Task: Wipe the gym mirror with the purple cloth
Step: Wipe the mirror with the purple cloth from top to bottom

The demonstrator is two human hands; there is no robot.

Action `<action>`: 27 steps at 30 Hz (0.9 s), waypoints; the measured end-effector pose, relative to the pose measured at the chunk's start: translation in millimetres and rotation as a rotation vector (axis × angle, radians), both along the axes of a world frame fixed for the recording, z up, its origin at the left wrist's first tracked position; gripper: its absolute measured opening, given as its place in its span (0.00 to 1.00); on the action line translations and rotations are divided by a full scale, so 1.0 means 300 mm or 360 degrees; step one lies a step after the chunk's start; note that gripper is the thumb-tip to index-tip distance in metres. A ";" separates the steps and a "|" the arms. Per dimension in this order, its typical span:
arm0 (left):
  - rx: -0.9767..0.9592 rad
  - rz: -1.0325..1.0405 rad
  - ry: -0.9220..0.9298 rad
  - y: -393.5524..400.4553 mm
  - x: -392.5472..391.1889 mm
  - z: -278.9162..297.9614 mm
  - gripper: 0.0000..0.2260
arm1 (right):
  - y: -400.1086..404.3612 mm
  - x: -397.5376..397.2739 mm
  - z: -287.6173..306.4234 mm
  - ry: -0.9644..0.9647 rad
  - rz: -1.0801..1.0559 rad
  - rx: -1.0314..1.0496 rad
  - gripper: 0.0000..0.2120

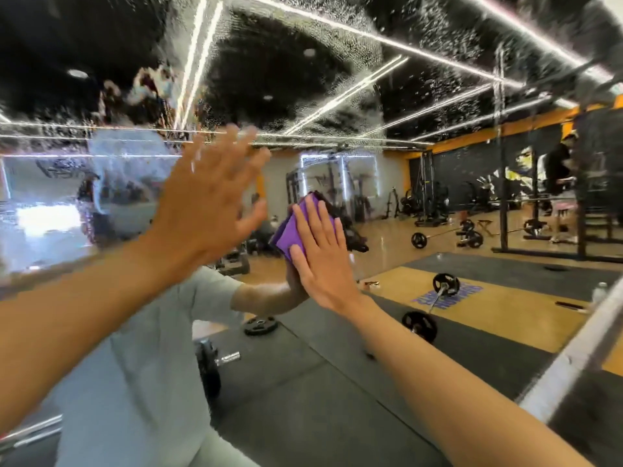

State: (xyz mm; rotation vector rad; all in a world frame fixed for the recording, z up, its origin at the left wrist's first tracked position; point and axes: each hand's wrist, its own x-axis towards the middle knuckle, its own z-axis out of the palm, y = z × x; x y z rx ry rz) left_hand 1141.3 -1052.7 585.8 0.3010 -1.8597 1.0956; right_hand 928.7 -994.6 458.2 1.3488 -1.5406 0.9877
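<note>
The gym mirror [438, 183] fills the whole view. Its upper part is covered with spray droplets and wet streaks; the lower part looks clearer. My right hand [322, 254] lies flat with straight fingers on the folded purple cloth [291, 232] and presses it against the glass near the middle. My left hand [209, 200] is raised to the left of the cloth with its fingers spread and holds nothing; it is blurred, so I cannot tell whether it touches the glass. Both forearms reach up from the lower corners.
The mirror reflects a grey shirt [145, 348], barbells and weight plates [445, 284] on black and yellow flooring, racks and another person [559, 173] at the far right. A pale strip [573, 352] runs diagonally at the lower right.
</note>
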 end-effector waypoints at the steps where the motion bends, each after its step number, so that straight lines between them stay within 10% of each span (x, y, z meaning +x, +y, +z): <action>1: -0.0020 0.0005 -0.0100 0.006 -0.045 -0.061 0.32 | 0.004 -0.019 0.006 0.0035 -0.0001 -0.0006 0.29; 16: -0.0256 0.0217 -0.0317 -0.098 -0.142 -0.261 0.34 | 0.051 -0.367 0.001 -0.1041 -0.0094 -0.0429 0.33; 27: -0.0246 0.0215 -0.0310 -0.085 -0.137 -0.267 0.35 | 0.029 -0.137 -0.091 0.0192 0.0021 0.0001 0.31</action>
